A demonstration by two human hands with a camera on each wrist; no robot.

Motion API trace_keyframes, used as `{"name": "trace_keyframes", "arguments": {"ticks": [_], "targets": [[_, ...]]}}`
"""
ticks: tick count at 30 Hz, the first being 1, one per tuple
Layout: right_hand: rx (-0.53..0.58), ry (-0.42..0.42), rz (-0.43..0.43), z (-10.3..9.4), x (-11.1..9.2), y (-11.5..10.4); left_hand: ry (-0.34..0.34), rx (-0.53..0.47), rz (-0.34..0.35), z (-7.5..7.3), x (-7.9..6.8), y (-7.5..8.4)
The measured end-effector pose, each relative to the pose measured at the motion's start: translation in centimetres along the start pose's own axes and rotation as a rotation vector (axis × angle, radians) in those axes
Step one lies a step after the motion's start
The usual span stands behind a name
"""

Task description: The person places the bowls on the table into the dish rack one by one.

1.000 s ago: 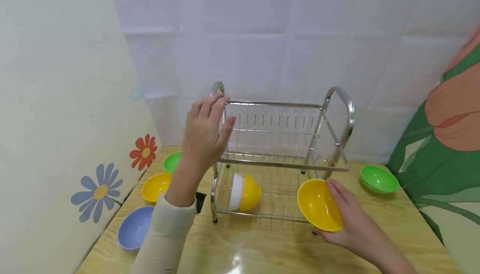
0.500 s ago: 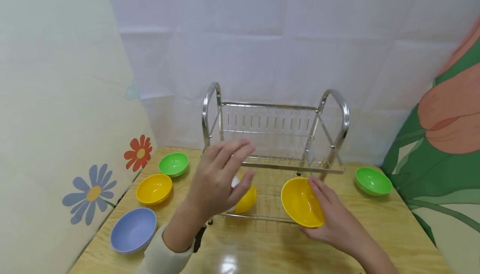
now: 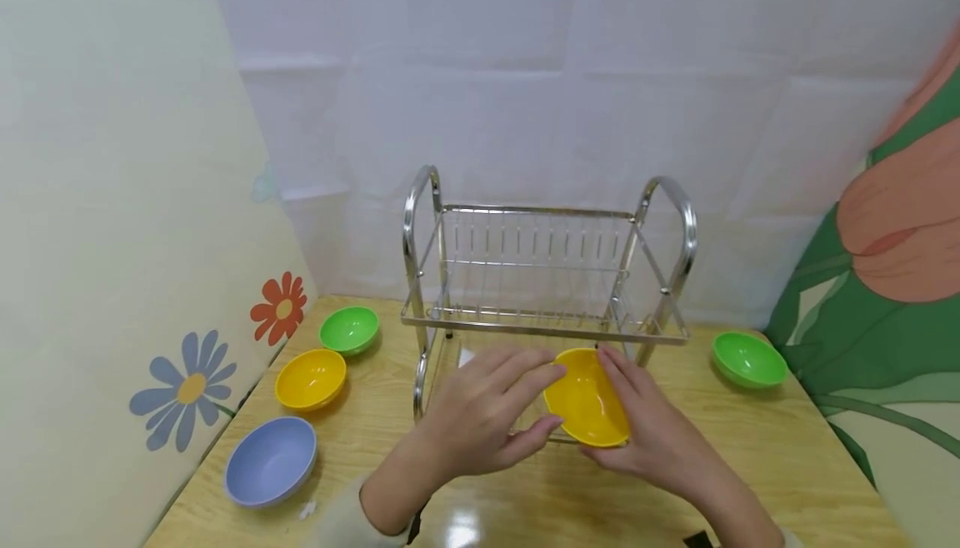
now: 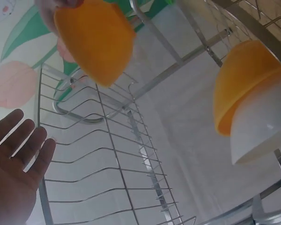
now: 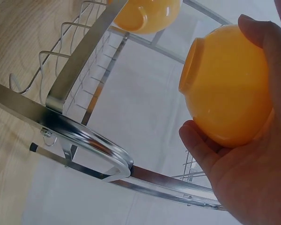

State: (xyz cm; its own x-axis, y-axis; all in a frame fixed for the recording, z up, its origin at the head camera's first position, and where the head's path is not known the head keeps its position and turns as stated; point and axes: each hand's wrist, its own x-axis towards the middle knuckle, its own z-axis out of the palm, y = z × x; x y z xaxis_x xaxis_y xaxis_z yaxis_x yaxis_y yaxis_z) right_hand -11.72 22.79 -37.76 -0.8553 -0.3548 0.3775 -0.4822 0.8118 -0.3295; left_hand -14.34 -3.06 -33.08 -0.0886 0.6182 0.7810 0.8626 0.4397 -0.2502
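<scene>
My right hand [image 3: 652, 423] grips a yellow bowl [image 3: 588, 398] by its right side, its inside facing left and toward me. The right wrist view shows the rounded underside of this yellow bowl [image 5: 229, 86], with the thumb and fingers on either side of it. My left hand [image 3: 498, 415] is beside the bowl's left rim, fingers extended. In the left wrist view, a gap separates the left hand [image 4: 16, 164] from the held bowl [image 4: 96, 42]. Another yellow bowl [image 4: 246, 75] and a white bowl [image 4: 267, 122] stand nested on the rack's lower shelf, mostly hidden behind my left hand in the head view.
A two-tier metal dish rack [image 3: 540, 330] stands before a white cloth backdrop. On the wooden table [image 3: 750, 456], a green bowl [image 3: 349, 330], a yellow bowl [image 3: 311, 379] and a blue bowl [image 3: 271, 461] line the left side. Another green bowl [image 3: 748, 360] sits at the right.
My left hand has come down from the rack's upper left and moved right to the held bowl. My right hand has carried the yellow bowl a little to the left.
</scene>
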Motion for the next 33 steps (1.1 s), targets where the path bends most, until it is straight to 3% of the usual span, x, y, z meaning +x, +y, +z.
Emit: {"name": "trace_keyframes", "arguments": {"ticks": [9, 16, 25, 33], "targets": [[0.004, 0.006, -0.017, 0.2, 0.3, -0.3, -0.266, -0.020, -0.146, 1.9, -1.4, -0.5], [0.001, 0.018, -0.025, 0.2, 0.5, -0.4, -0.436, -0.074, -0.294, 2.4, -2.0, -0.7], [-0.001, 0.011, -0.029, 0.3, 0.9, -0.9, -0.546, -0.139, -0.372, 3.1, -2.6, -0.7], [0.003, 0.009, -0.025, 0.7, 1.4, -1.3, -0.602, -0.182, -0.409, 3.4, -2.8, -0.6]]}}
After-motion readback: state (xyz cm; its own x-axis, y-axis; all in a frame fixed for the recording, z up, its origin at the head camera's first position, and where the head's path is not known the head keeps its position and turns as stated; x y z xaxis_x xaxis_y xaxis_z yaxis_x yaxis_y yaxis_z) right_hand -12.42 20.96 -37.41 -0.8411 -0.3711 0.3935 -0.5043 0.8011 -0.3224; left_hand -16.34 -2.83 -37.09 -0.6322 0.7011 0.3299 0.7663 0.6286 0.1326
